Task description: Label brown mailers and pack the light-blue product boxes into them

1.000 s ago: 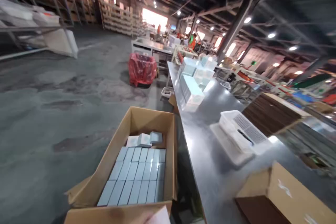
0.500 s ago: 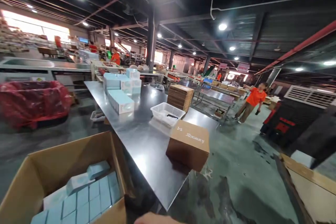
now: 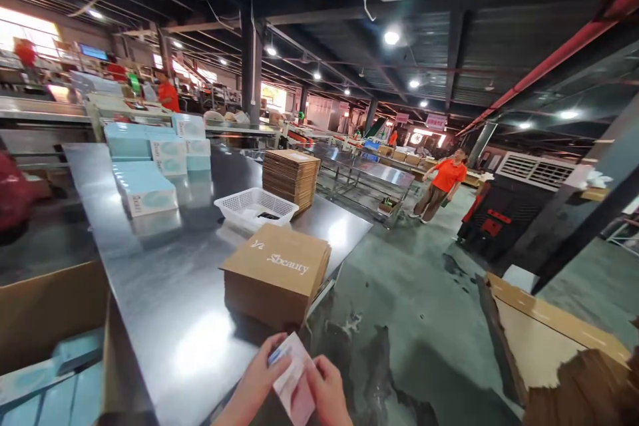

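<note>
Open carton [image 3: 54,303] at left held light-blue boxes [image 3: 87,393]; white basket [image 3: 233,214] held a dark item [image 3: 268,215]; both hands, left [image 3: 259,373] and right [image 3: 327,389], pinched a pale printed packet [image 3: 295,383] near the metal table's [image 3: 160,279] close end; grey floor [image 3: 399,346] beyond; lettered cardboard stack [image 3: 279,263] stood between hands and basket; person in orange [image 3: 449,176] farther off.
</note>
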A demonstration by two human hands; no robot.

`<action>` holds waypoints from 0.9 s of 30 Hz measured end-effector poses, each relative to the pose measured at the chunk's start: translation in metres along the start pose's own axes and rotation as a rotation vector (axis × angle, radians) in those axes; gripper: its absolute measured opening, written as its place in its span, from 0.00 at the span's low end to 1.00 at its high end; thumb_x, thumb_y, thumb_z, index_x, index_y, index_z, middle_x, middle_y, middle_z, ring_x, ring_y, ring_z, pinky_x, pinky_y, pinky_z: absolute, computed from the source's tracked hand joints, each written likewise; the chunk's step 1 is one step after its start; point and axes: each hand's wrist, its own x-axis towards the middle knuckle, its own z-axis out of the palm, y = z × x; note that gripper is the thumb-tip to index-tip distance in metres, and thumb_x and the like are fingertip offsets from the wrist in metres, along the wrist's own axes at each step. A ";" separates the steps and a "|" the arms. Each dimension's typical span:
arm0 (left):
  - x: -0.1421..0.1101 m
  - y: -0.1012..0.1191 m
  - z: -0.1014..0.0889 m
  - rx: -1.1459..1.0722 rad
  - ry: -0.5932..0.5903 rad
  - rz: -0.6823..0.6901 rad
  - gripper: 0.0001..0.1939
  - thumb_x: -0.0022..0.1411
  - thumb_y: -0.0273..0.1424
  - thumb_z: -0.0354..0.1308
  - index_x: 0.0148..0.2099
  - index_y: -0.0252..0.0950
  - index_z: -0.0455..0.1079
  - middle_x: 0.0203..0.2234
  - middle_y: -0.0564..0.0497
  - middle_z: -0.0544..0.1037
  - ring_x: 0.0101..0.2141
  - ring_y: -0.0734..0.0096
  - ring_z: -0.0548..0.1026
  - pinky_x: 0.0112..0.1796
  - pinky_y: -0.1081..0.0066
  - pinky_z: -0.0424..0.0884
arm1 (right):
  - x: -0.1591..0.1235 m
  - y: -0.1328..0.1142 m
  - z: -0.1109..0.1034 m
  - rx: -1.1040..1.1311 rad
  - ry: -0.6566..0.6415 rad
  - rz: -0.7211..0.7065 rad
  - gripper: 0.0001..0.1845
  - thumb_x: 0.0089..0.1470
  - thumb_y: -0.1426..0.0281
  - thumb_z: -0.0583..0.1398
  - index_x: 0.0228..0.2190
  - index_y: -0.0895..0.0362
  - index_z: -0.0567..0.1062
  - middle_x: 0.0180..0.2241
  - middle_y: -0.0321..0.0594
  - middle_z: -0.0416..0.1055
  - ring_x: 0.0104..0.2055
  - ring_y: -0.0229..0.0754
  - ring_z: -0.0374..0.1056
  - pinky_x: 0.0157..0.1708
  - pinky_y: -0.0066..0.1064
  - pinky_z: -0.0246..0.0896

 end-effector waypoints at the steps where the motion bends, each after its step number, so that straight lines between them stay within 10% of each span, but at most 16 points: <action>1: 0.008 0.008 0.024 -0.072 -0.001 0.000 0.36 0.32 0.51 0.68 0.45 0.43 0.68 0.43 0.45 0.78 0.46 0.51 0.76 0.45 0.60 0.75 | 0.008 -0.006 -0.021 0.052 0.038 0.006 0.26 0.43 0.44 0.64 0.21 0.56 0.69 0.21 0.33 0.64 0.26 0.37 0.57 0.28 0.29 0.54; 4: 0.030 0.024 0.088 -0.195 -0.129 -0.042 0.36 0.39 0.51 0.67 0.49 0.40 0.68 0.35 0.46 0.78 0.32 0.57 0.77 0.31 0.61 0.74 | 0.030 -0.012 -0.072 0.156 0.164 0.019 0.29 0.43 0.42 0.64 0.25 0.56 0.72 0.25 0.36 0.71 0.28 0.40 0.62 0.30 0.30 0.59; 7: 0.057 0.035 0.133 -0.106 -0.343 0.047 0.27 0.43 0.45 0.67 0.45 0.36 0.74 0.34 0.46 0.80 0.37 0.55 0.78 0.40 0.60 0.74 | 0.051 -0.007 -0.104 0.198 0.217 0.010 0.29 0.47 0.41 0.62 0.28 0.57 0.72 0.27 0.38 0.73 0.31 0.42 0.66 0.33 0.31 0.63; 17: 0.170 0.126 0.217 0.327 -0.685 0.375 0.13 0.52 0.29 0.51 0.36 0.35 0.76 0.34 0.50 0.81 0.39 0.61 0.75 0.39 0.69 0.69 | 0.145 -0.054 -0.181 -0.085 0.464 -0.295 0.31 0.55 0.50 0.61 0.53 0.55 0.67 0.50 0.48 0.72 0.51 0.50 0.69 0.49 0.38 0.67; 27: 0.283 0.183 0.244 -0.018 -0.432 0.185 0.13 0.57 0.32 0.53 0.23 0.34 0.71 0.19 0.51 0.73 0.28 0.67 0.69 0.30 0.70 0.63 | 0.274 -0.089 -0.203 -0.744 0.408 -0.643 0.12 0.62 0.62 0.57 0.34 0.55 0.78 0.50 0.49 0.66 0.53 0.48 0.64 0.52 0.43 0.63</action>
